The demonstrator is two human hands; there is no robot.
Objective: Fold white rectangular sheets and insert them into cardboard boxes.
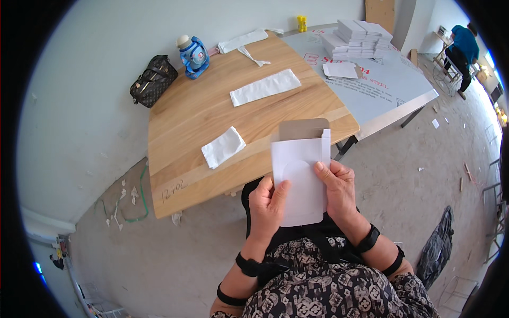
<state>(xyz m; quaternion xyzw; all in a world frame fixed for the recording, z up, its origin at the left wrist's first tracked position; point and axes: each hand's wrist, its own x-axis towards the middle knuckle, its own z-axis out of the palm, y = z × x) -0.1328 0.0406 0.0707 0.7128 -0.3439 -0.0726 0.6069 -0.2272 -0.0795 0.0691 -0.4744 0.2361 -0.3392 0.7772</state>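
Between my two hands is a flat white paperboard box (300, 185) with a faint round outline on its front. Its brown-lined top flap (304, 129) stands up, and a narrow side flap sticks up at its right corner. My left hand (268, 199) grips the left edge, thumb on the front. On the right edge, my right hand (339, 188) holds it the same way, thumb pressing near the round outline. The fingers behind the box are hidden. Beyond it on the wooden table (185, 138) lie a small folded white cloth (224, 147) and a longer one (265, 88).
A dark patterned handbag (154, 81) and a blue bottle (193, 56) stand at the table's far left. Stacked white boxes (356, 38) and a yellow container (301, 24) are on the grey-topped table (382, 95). Another person (462, 50) sits at the far right. A black plastic bag (437, 246) lies on the floor.
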